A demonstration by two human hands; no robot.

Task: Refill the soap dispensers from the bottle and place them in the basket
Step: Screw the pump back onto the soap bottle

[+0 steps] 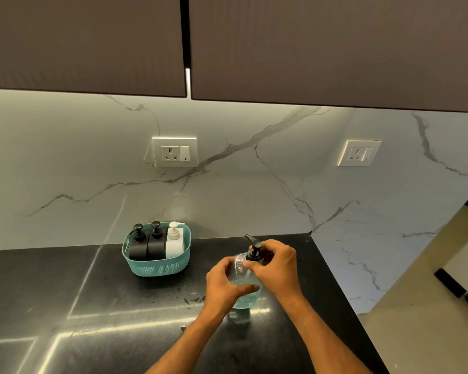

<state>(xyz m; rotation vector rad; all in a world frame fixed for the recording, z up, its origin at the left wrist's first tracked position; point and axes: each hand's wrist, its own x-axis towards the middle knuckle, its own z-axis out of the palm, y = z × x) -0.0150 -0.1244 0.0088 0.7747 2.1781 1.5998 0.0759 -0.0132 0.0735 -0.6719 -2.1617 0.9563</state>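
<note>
My left hand [225,284] wraps the clear round bottle of blue liquid [245,288] standing on the black stone counter [92,292]; its label is unreadable. My right hand [274,267] pinches its black pump collar [253,255]. Three dispensers stand in the teal woven-look plastic basket [157,264] nearby.

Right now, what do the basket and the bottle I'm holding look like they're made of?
Basket: likely moulded plastic, matte teal, with a woven-look pattern on its wall. Bottle: clear plastic or glass, can't tell which; glossy, bluish liquid shows through. Its pump: black, probably plastic.
</note>
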